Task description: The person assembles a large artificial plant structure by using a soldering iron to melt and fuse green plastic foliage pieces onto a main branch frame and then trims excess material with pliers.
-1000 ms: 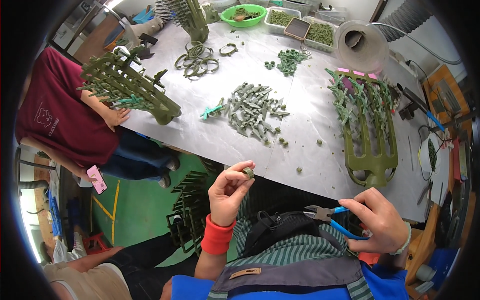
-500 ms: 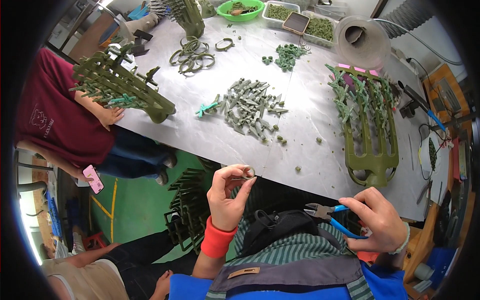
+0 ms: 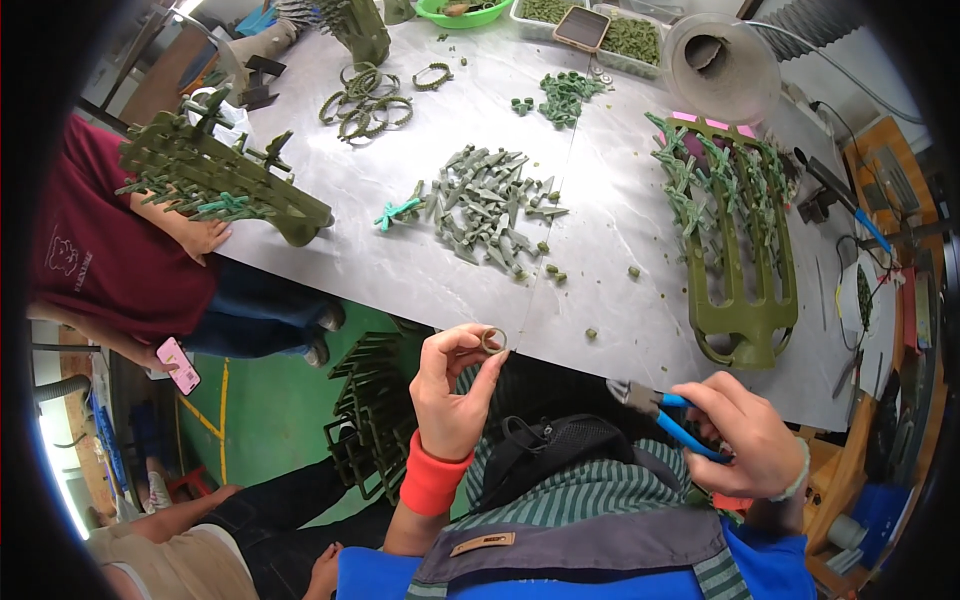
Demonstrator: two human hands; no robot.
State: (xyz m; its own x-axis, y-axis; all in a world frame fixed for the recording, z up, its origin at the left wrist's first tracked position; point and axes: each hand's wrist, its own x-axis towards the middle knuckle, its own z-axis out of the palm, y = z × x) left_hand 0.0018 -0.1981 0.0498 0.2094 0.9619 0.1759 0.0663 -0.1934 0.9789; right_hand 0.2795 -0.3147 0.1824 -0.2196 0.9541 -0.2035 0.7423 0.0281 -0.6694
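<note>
Between the thumb and fingertips of my left hand [image 3: 452,388] is a small olive-green ring [image 3: 494,341], held up just off the table's near edge. My right hand [image 3: 742,435] grips blue-handled side cutters [image 3: 682,430], their metal jaws pointing left toward the ring but apart from it. The jaws are slightly blurred. On the table beyond lie a heap of grey-green pointed pieces [image 3: 485,205] and a brighter green sprig [image 3: 398,213]. An olive forked plastic frame [image 3: 740,325] with leafy green bits on its bars lies to the right of the heap.
Further back are olive hoops [image 3: 365,102], dark green bits [image 3: 572,98], tubs of small green pieces [image 3: 632,42] and a phone [image 3: 581,29]. A person in a maroon shirt [image 3: 130,235] stands left beside another green frame [image 3: 215,175]. Another person sits at lower left.
The view has shifted a little, so the tabletop things sit higher and further left. The cutters have tilted slightly in my right hand. My left hand still pinches the ring, now turned more face-on.
</note>
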